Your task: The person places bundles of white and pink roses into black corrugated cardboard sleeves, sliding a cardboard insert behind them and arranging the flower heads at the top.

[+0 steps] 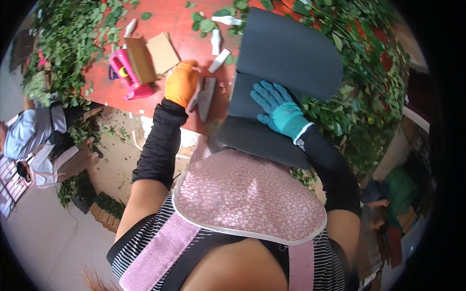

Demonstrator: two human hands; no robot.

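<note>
My left hand [181,83], in an orange glove, is bent over the red table [160,18], at the upper end of a grey tool with two long parts [206,98]; whether its fingers hold anything is hidden. My right hand [273,105], in a teal knitted glove, lies flat with spread fingers on a dark ribbed sheet [242,95]. A larger rounded flap of this ribbed material [287,51] lies beyond it, and a smooth dark part [255,136] reaches down to my pink flowered apron [251,192].
Leafy green stems [72,47] heap at the left, with more [364,109] at the right. Near my left hand are a pink plastic device [125,74], a folded cardboard piece [140,60] and a flat one [162,52]. Several white pieces [219,60] lie beyond. People [31,123] are at the left.
</note>
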